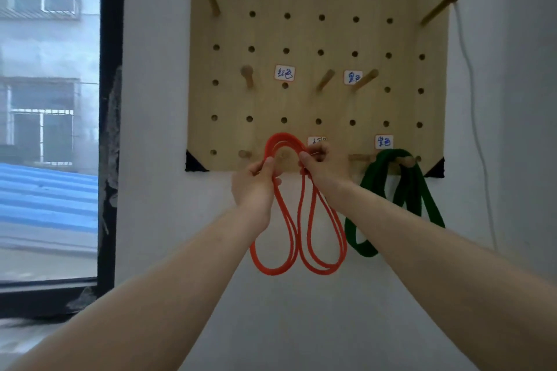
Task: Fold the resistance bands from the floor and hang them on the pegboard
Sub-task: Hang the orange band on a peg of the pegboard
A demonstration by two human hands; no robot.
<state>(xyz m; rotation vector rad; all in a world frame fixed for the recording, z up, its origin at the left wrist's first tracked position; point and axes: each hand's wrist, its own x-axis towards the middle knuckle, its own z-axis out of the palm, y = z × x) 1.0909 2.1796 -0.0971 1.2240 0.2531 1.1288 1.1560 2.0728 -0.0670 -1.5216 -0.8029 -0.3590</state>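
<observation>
Orange band [297,220] pinched by both raised hands at pegboard [319,39].

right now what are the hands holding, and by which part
The orange band, near its folded top: left hand pinches the left side, right hand the right; loops hang below.

— Any room on the pegboard's [304,34] bottom row?
— The leftmost peg [244,154] stands bare. The green band [407,187] crowds the right corner, and the orange band [272,272] loops across the middle.
</observation>
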